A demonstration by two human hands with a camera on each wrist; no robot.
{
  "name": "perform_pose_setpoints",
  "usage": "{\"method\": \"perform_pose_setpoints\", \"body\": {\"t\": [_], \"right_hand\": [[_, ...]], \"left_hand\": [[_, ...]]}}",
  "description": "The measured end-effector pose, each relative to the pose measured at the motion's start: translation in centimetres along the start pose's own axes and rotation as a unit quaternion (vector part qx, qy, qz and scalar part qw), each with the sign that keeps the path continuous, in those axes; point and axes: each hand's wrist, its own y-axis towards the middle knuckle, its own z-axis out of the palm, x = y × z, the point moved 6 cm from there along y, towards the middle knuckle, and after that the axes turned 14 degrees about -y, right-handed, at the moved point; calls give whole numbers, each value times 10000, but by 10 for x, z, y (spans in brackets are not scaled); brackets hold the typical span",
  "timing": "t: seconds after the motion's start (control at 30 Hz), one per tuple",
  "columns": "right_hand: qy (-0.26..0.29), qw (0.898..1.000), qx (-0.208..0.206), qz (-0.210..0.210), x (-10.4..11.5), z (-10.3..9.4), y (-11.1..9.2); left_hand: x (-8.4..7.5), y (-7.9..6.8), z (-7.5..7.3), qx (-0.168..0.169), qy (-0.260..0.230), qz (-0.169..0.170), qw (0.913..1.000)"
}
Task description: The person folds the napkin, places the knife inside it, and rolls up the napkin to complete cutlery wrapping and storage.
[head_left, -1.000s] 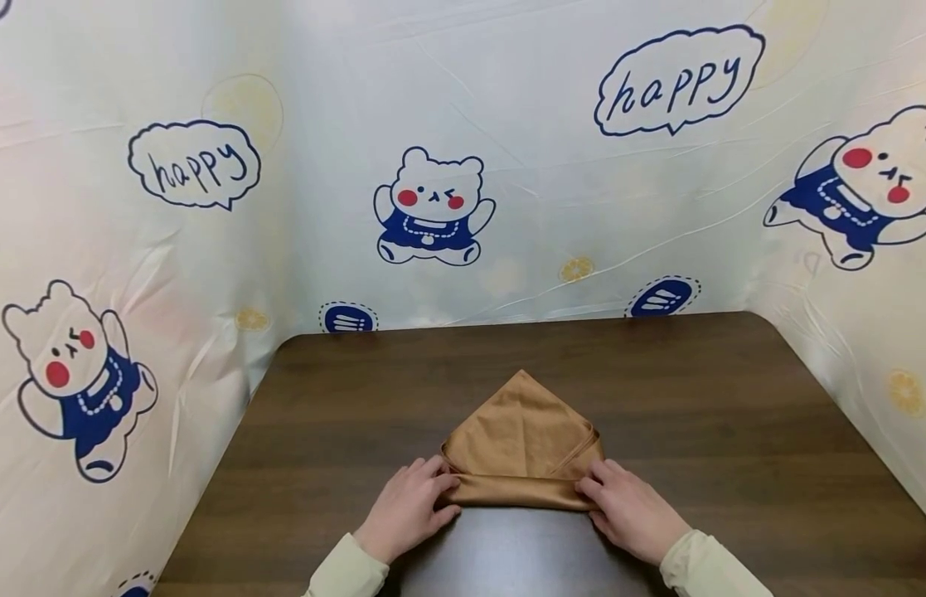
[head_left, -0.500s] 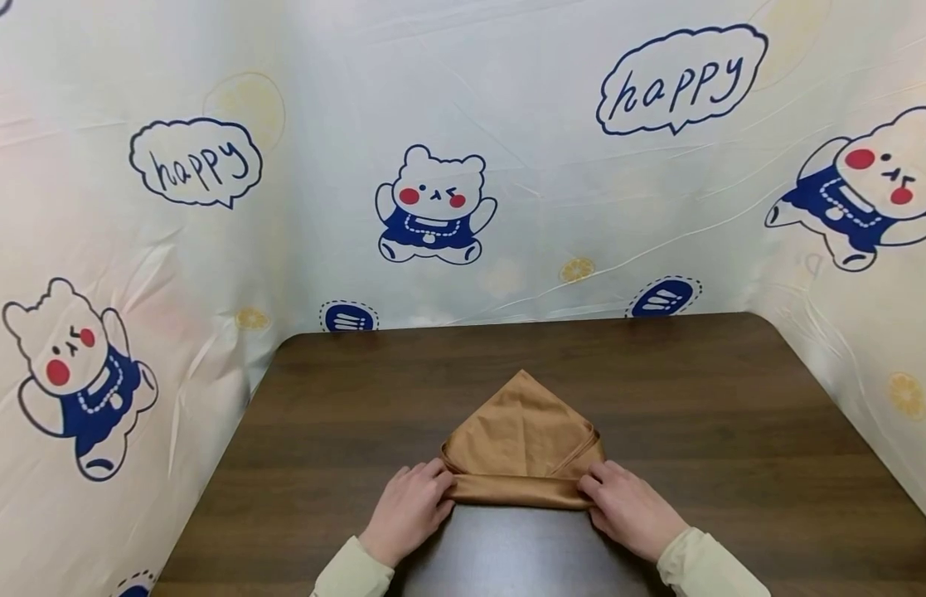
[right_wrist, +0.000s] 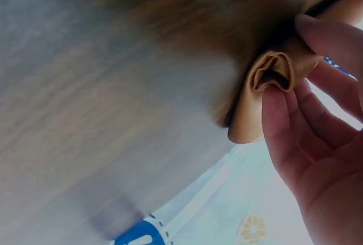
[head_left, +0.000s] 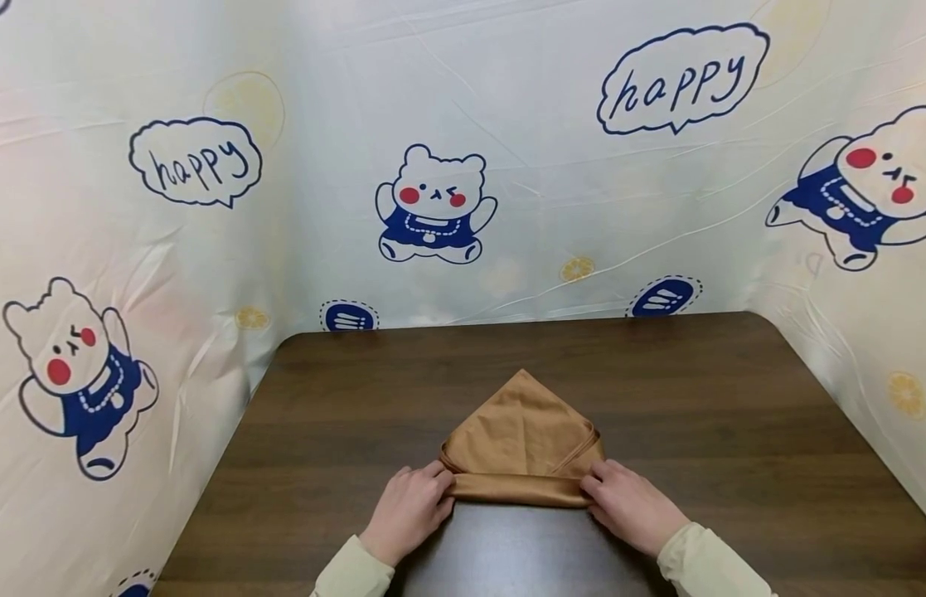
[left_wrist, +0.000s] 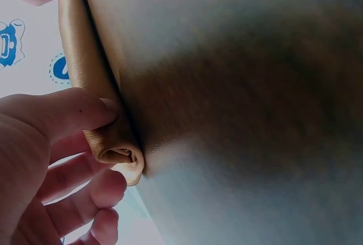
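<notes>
A brown satin-like cloth (head_left: pixel 522 427) lies on the table, its far part a triangle pointing away from me. Its near edge is rolled into a thick band (head_left: pixel 518 489). My left hand (head_left: pixel 409 512) pinches the left end of this roll, thumb on the near side and fingers behind, as the left wrist view shows. At the other end my right hand (head_left: pixel 632 506) grips the roll between thumb and fingers. The right wrist view shows the coiled open end of the roll (right_wrist: pixel 272 75) beside the fingertips.
The dark wooden table (head_left: pixel 343 390) has rounded far corners. A pale curtain (head_left: pixel 537 182) printed with bears and "happy" bubbles hangs behind it and along both sides.
My left thumb has drawn in against the roll, and the left hand has shifted slightly. The right hand has barely moved. The cloth keeps nearly the same shape and place.
</notes>
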Motion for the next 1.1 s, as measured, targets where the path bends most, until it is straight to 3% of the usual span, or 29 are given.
{"method": "perform_pose_setpoints", "body": {"t": [0.3,0.57,0.7,0.83,1.1], "right_hand": [[-347,9981,-504,-4,2,1,2],[-461,9977,-495,-2,1,-4,2],[-483,9976,-476,119,-1,-4,1],[-285,9989,-229,301,-4,0,0],[102,9987,139,489,-6,3,-1]], "left_hand": [[0,0,-2,-25,-64,-24,10000],[7,0,-1,255,-577,-271,9976],[15,-2,5,559,-1240,-620,9888],[25,-5,11,810,-1829,-1037,9743],[28,-7,10,764,-2220,-1215,9644]]}}
